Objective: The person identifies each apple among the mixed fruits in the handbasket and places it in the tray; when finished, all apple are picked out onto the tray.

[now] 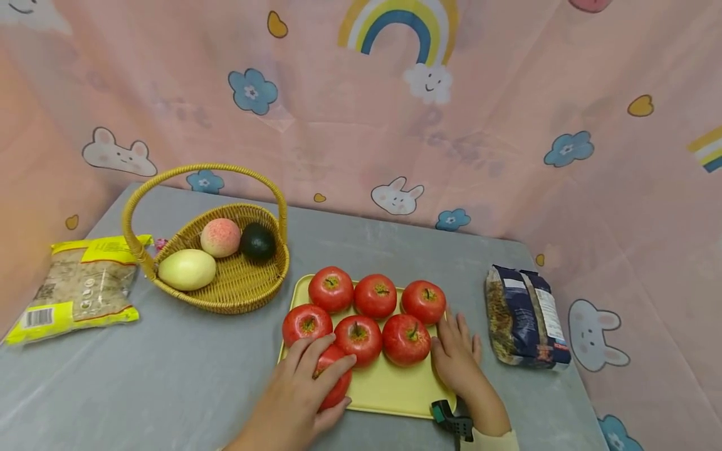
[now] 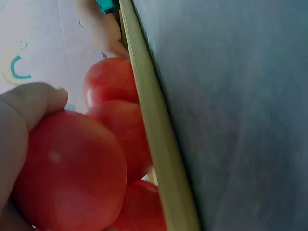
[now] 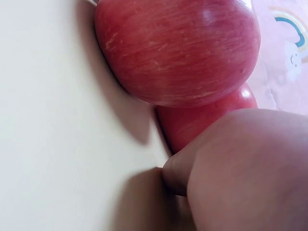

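Note:
Several red apples (image 1: 358, 338) stand on a yellow tray (image 1: 389, 391), most of them stem up. My left hand (image 1: 296, 382) holds the apple (image 1: 338, 385) at the tray's front left, fingers over its top and thumb at its near side. In the left wrist view that held apple (image 2: 72, 171) fills the lower left, close to the tray's rim (image 2: 154, 125). Along the tray's right side lies my right hand (image 1: 459, 360), its fingers extended beside the right-hand apples. The right wrist view shows its thumb (image 3: 178, 173) low by an apple (image 3: 178, 48); whether they touch is unclear.
Behind left, a wicker basket (image 1: 237, 307) carries a peach (image 1: 220, 237), a dark avocado-like fruit (image 1: 257, 242) and a pale yellow fruit (image 1: 187, 269). A yellow-edged bag (image 1: 84, 285) lies far left, a dark blue bag (image 1: 527, 316) at right. A pink printed curtain (image 1: 338, 125) hangs behind.

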{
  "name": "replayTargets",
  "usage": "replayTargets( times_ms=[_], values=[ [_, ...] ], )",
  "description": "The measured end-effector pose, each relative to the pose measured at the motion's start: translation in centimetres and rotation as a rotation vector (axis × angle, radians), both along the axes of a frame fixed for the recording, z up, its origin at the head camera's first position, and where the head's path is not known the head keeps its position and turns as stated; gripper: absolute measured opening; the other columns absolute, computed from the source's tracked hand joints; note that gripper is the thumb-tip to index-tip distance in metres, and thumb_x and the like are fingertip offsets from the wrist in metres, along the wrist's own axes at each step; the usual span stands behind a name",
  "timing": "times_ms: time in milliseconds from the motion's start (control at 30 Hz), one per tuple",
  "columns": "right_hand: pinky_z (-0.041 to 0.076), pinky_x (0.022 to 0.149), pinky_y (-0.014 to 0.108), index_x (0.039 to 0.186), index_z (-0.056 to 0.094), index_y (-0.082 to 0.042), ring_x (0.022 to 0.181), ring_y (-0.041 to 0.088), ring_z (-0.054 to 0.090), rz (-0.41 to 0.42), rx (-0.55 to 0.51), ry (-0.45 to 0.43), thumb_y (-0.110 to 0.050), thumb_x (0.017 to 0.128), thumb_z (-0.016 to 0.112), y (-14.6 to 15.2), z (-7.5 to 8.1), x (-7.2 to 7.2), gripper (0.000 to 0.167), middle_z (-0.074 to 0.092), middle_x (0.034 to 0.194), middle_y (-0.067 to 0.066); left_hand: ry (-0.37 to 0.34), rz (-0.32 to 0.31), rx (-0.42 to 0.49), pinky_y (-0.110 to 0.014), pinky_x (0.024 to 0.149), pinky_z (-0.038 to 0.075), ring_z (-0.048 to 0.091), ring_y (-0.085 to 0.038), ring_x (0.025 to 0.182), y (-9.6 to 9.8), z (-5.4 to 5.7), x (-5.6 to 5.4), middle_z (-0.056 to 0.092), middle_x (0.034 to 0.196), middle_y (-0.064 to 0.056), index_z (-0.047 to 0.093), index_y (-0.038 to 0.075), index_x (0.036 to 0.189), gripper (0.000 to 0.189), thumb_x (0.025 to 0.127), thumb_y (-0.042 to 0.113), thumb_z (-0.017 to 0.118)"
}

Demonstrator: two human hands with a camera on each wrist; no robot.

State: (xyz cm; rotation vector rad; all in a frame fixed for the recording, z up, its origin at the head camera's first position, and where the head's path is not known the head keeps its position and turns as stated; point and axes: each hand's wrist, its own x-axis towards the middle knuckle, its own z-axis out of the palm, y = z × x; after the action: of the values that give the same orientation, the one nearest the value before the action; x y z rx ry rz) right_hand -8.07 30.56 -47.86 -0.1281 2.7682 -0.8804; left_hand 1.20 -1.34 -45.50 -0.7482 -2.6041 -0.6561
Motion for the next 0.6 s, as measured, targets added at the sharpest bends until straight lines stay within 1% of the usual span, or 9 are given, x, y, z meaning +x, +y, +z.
replayTargets(
  times_ms=[67,133,233,300,367,467,600],
  values=[
    [-0.018,0.115,0.070,0.167,0.019,0.002,0.159,0.046,-0.011,0.002,-0.005,-0.006,-0.015,0.112,0.042,0.0,-0.1,0.1,0.061,0.005,0.175,0.023,-0.022,0.008,-0.027,-0.053,0.094,0.055,0.048,-0.036,0.132,0.3,-0.5,0.0,0.052,0.149,-0.012,0.067,0.027,0.139,0.064,0.082,0.044,0.091],
    [-0.018,0.115,0.070,0.166,0.019,0.003,0.159,0.045,-0.012,0.001,-0.008,-0.011,-0.014,0.112,0.042,0.1,-0.2,0.2,0.061,0.004,0.175,0.023,-0.039,0.019,-0.073,-0.055,0.095,0.051,0.043,-0.037,0.137,0.5,-0.9,0.1,0.048,0.154,-0.012,0.064,0.028,0.142,0.068,0.083,0.048,0.089],
    [-0.018,0.115,0.070,0.166,0.020,0.004,0.159,0.046,-0.011,0.000,-0.016,-0.001,-0.014,0.113,0.041,0.2,-0.2,0.3,0.060,0.005,0.175,0.023,-0.051,0.054,-0.145,-0.061,0.101,0.041,0.031,-0.037,0.149,0.8,-1.2,0.3,0.037,0.165,-0.011,0.058,0.029,0.151,0.080,0.082,0.056,0.088],
    [-0.017,0.115,0.071,0.165,0.022,0.005,0.158,0.047,-0.009,-0.003,-0.020,0.017,-0.014,0.112,0.042,0.2,-0.2,0.3,0.060,0.007,0.174,0.024,-0.060,0.079,-0.167,-0.067,0.104,0.033,0.022,-0.037,0.155,0.9,-1.1,0.3,0.030,0.170,-0.010,0.053,0.030,0.156,0.086,0.081,0.059,0.087],
    [-0.016,0.114,0.072,0.165,0.023,0.006,0.158,0.048,-0.008,-0.004,-0.019,0.030,-0.013,0.112,0.042,0.3,-0.2,0.4,0.059,0.008,0.174,0.025,-0.088,0.086,-0.174,-0.070,0.108,0.027,0.016,-0.037,0.158,1.1,-0.9,0.3,0.026,0.172,-0.009,0.049,0.030,0.160,0.091,0.082,0.060,0.086],
    [-0.016,0.114,0.073,0.165,0.023,0.005,0.158,0.048,-0.008,-0.008,-0.013,0.030,-0.014,0.112,0.041,0.5,-0.2,0.5,0.059,0.008,0.174,0.026,-0.159,0.080,-0.170,-0.072,0.110,0.024,0.014,-0.037,0.158,1.2,-0.5,0.3,0.026,0.173,-0.008,0.046,0.030,0.162,0.091,0.084,0.061,0.083],
    [-0.016,0.115,0.072,0.166,0.022,0.004,0.159,0.047,-0.008,-0.010,-0.013,0.024,-0.016,0.113,0.041,0.6,-0.4,0.4,0.060,0.008,0.174,0.025,-0.277,0.069,-0.150,-0.075,0.112,0.020,0.011,-0.038,0.159,1.0,0.2,0.0,0.024,0.174,-0.007,0.045,0.031,0.163,0.089,0.087,0.061,0.081]
  ],
)
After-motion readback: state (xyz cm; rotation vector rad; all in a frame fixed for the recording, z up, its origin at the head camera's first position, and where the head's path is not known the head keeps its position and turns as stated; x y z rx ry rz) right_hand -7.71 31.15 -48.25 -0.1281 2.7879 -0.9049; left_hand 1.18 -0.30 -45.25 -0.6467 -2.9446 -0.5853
